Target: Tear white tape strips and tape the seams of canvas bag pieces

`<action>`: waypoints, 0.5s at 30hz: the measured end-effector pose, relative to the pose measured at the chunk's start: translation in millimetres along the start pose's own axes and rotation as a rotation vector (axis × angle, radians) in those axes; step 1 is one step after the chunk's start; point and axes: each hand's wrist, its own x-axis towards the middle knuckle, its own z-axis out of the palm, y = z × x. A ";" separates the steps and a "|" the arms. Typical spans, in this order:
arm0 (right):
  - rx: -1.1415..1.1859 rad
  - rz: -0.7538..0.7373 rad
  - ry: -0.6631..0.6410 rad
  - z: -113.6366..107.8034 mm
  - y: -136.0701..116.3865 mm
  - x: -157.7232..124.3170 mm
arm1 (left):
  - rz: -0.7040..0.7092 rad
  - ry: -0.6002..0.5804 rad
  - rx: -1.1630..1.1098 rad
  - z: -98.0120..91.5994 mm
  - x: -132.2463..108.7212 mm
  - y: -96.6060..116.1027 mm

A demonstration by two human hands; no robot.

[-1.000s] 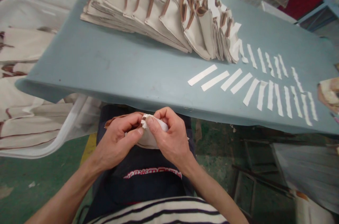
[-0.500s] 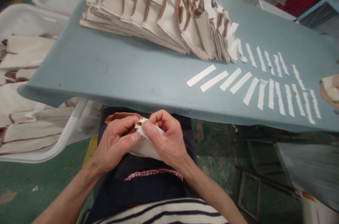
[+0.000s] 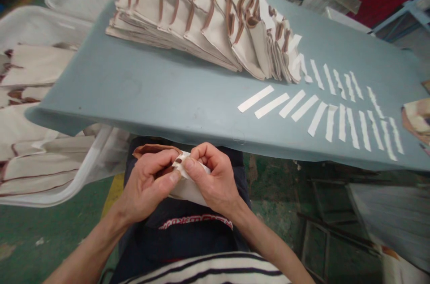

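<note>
Over my lap, both hands hold a cream fabric piece (image 3: 188, 191) with a brown edge (image 3: 152, 148) curling up behind the fingers. My left hand (image 3: 146, 185) is closed on its left part, thumb and forefinger pinching close to a small white strip (image 3: 179, 160) with a dark brown patch showing beside it. From the right, my right hand (image 3: 215, 181) pinches the white material at the same spot between thumb and bent fingers. The two thumbs lie close together. Much of the fabric is hidden beneath my hands.
A blue-grey table (image 3: 134, 91) stands just ahead. On it lie stacked cream fabric pieces with brown edges (image 3: 181, 19) and rows of white strips (image 3: 304, 108). At left, a white plastic bin (image 3: 79, 185) holds more fabric pieces. Metal frames (image 3: 316, 248) stand on the floor at right.
Both hands keep their pinch, and the fingers have shifted slightly at the white strip. The table scene sits a little differently as the head view moves.
</note>
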 end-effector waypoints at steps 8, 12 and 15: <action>-0.043 0.005 0.025 4.8 2.0 -2.3 | -0.001 -0.001 0.043 -2.7 -1.6 -1.9; -0.065 -0.001 0.011 2.9 6.3 -0.4 | 0.011 0.044 0.111 1.1 -0.1 1.0; -0.081 0.013 -0.020 -1.2 9.8 2.0 | -0.011 0.068 0.179 5.9 0.2 5.2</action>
